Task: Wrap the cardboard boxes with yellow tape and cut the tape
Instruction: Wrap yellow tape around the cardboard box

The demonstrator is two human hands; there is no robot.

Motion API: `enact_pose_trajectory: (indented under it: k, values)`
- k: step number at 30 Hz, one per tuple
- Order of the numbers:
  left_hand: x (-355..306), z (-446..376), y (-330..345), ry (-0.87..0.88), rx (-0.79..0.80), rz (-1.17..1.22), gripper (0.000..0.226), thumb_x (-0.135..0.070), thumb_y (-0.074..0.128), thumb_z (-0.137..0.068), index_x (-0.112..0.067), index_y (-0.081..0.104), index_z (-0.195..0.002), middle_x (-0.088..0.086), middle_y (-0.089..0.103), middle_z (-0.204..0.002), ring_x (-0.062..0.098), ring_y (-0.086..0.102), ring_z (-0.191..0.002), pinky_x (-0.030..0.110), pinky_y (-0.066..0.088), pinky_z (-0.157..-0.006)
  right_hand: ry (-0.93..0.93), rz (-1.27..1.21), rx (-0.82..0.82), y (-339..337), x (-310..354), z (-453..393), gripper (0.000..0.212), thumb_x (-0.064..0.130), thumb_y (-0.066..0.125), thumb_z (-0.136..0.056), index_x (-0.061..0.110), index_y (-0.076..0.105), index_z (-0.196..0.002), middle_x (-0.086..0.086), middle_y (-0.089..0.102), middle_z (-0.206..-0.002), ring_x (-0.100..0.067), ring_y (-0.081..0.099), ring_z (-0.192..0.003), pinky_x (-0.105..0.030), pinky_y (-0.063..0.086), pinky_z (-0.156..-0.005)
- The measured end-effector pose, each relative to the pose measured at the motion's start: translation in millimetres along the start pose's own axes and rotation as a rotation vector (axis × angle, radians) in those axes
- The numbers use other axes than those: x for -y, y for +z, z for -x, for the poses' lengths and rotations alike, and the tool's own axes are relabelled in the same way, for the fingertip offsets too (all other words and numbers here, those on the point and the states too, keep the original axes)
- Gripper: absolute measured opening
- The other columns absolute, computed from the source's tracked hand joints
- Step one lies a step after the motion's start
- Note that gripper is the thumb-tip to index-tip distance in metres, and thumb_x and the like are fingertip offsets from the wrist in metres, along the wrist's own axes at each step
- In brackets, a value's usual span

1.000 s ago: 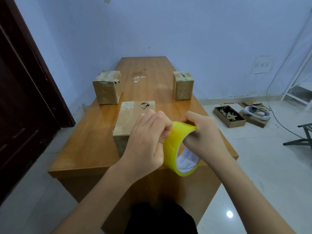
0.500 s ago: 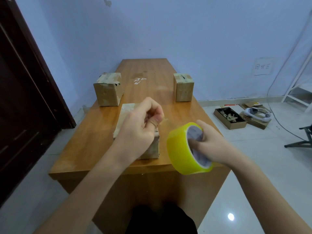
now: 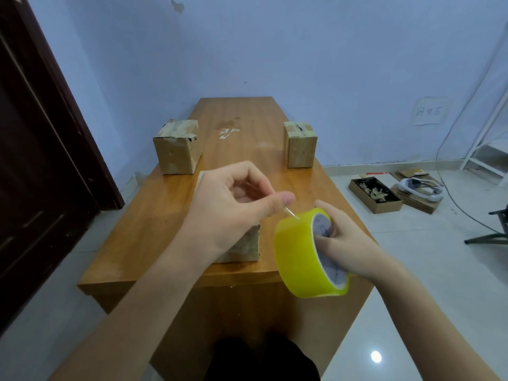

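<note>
Against a pale blue wall, on a long wooden table (image 3: 154, 224): nearest cardboard box (image 3: 244, 247) awaiting wrap, behind left hand (image 3: 231, 204) pinching the tape end free of the yellow tape roll (image 3: 302, 257), steadied through its core by right hand (image 3: 343, 243).

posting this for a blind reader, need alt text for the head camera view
A person's right hand holds a yellow tape roll by its core while the left hand pinches its loose end above a wooden table with three cardboard boxes.
</note>
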State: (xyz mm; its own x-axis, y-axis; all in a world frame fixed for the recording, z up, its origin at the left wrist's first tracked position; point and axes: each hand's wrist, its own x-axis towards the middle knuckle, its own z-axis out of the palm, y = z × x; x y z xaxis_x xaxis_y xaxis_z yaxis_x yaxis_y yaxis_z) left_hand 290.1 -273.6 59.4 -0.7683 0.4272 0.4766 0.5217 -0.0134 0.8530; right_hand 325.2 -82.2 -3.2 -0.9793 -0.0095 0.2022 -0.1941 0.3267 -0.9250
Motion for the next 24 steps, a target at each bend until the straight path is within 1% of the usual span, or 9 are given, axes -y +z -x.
enact_pose_trajectory:
  k: [2,4,6,9,11,14,16,21,24]
  values:
    - [0.4,-0.6,0.0,-0.025,0.022,0.021,0.018,-0.008,0.081,-0.066,-0.009,0.063,-0.067,0.001,0.069,-0.072,0.018,0.068,-0.071,0.025,0.056,-0.067,0.002,0.013,-0.01,-0.8,-1.2,-1.0,0.025,0.003,0.062,-0.083,0.005,0.038,-0.074,0.008,0.05,-0.048,-0.002,0.05,-0.045,-0.014,0.038,-0.048]
    - [1.2,0.3,-0.6,-0.035,0.062,0.047,0.019,-0.005,0.08,-0.064,-0.01,0.063,-0.069,0.0,0.07,-0.074,0.018,0.068,-0.074,0.023,0.055,-0.068,0.003,0.024,-0.078,-1.0,-2.5,-2.0,0.027,-0.009,0.058,-0.085,0.007,0.04,-0.073,0.004,0.05,-0.047,-0.005,0.049,-0.043,-0.019,0.039,-0.049]
    - [1.4,1.7,0.5,-0.031,0.107,0.045,0.023,-0.01,0.08,-0.062,-0.01,0.065,-0.079,0.002,0.069,-0.076,0.017,0.068,-0.075,0.022,0.055,-0.069,-0.005,0.036,-0.132,-0.8,-1.4,-2.2,0.017,-0.001,0.064,-0.082,0.003,0.048,-0.079,-0.007,0.05,-0.056,-0.018,0.052,-0.05,-0.034,0.041,-0.053]
    - [6.9,2.7,4.4,0.007,0.201,-0.021,0.041,-0.009,0.076,-0.069,-0.018,0.064,-0.107,-0.001,0.065,-0.091,0.013,0.065,-0.086,0.021,0.053,-0.076,-0.008,0.042,-0.121,0.1,-3.1,-5.2,0.022,0.017,0.06,-0.071,0.009,0.039,-0.072,0.003,0.042,-0.057,-0.012,0.044,-0.053,-0.031,0.035,-0.054]
    - [11.8,2.0,6.1,0.107,0.273,-0.129,0.044,-0.011,0.07,-0.08,-0.023,0.06,-0.12,-0.006,0.061,-0.106,0.01,0.059,-0.099,0.021,0.05,-0.085,0.009,0.023,-0.114,1.1,-4.3,-6.5,0.031,0.02,0.062,-0.072,-0.003,0.044,-0.083,-0.017,0.051,-0.069,-0.024,0.049,-0.063,-0.044,0.04,-0.058]
    - [16.9,0.3,7.4,0.33,0.353,-0.267,0.033,-0.013,0.061,-0.089,-0.018,0.061,-0.122,-0.005,0.06,-0.118,0.016,0.054,-0.112,0.032,0.048,-0.092,0.038,-0.024,-0.087,0.0,-5.4,-6.6,0.064,0.035,0.066,-0.071,-0.013,0.046,-0.109,-0.038,0.053,-0.1,-0.053,0.054,-0.091,-0.064,0.044,-0.076]
    - [19.9,-2.3,6.9,0.446,0.398,-0.298,0.029,-0.011,0.061,-0.09,-0.01,0.064,-0.118,0.002,0.062,-0.115,0.019,0.057,-0.108,0.036,0.05,-0.087,0.045,-0.008,-0.028,-0.7,-6.1,-5.8,0.072,0.039,0.068,-0.07,-0.013,0.046,-0.114,-0.039,0.053,-0.105,-0.052,0.055,-0.096,-0.064,0.044,-0.078]
    - [22.4,-5.6,9.7,0.575,0.304,-0.334,0.02,-0.008,0.066,-0.083,-0.001,0.072,-0.1,0.009,0.068,-0.102,0.015,0.064,-0.095,0.032,0.054,-0.08,0.088,0.054,0.051,-1.3,-9.7,-5.4,0.071,0.049,0.069,-0.064,-0.003,0.054,-0.11,-0.027,0.061,-0.098,-0.023,0.056,-0.082,-0.051,0.048,-0.073]
    - [21.7,-1.0,13.9,0.607,0.237,-0.399,0.018,-0.011,0.065,-0.083,0.0,0.074,-0.094,0.009,0.07,-0.093,0.015,0.065,-0.086,0.029,0.054,-0.073,0.086,0.058,0.042,-1.7,-13.6,-5.4,0.064,0.043,0.069,-0.066,-0.006,0.053,-0.104,-0.025,0.061,-0.09,-0.025,0.057,-0.078,-0.045,0.045,-0.07]
